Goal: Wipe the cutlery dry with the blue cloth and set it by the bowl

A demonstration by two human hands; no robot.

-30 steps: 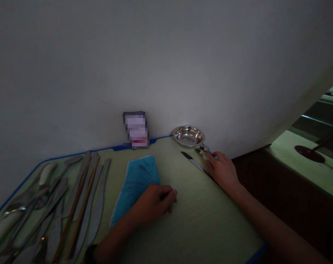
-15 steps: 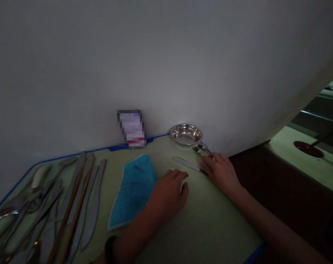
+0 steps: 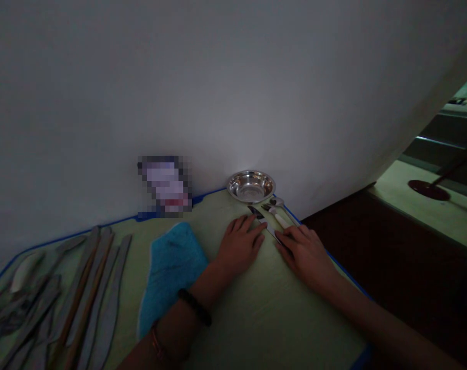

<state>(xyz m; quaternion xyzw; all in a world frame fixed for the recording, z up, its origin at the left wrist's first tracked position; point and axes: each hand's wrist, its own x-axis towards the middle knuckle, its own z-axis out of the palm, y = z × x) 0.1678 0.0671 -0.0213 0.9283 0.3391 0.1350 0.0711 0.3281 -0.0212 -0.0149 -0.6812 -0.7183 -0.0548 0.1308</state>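
A table knife [image 3: 271, 230] lies slantwise on the pale green table, its blade end toward the steel bowl. My left hand [image 3: 241, 245] rests palm down with fingers stretched out, the fingertips touching the knife's blade. At the knife's near end, my right hand [image 3: 306, 253] has its fingers bent onto it; they hide that end. Just beyond the knife lies a fork with a white handle [image 3: 281, 220], partly under my right fingers. Along the table's right edge is a spoon [image 3: 278, 202], parallel to the fork.
A shiny steel bowl [image 3: 250, 187] stands against the wall. A blue cloth [image 3: 175, 272] lies left of my left forearm. Several knives, chopsticks and other cutlery [image 3: 36, 308] cover the left side. A blurred phone-like object [image 3: 166, 185] leans on the wall.
The knife has turned to lie alongside the fork and spoon. My left hand has moved over to touch its blade. My right hand has shifted slightly, uncovering more of the fork and spoon.
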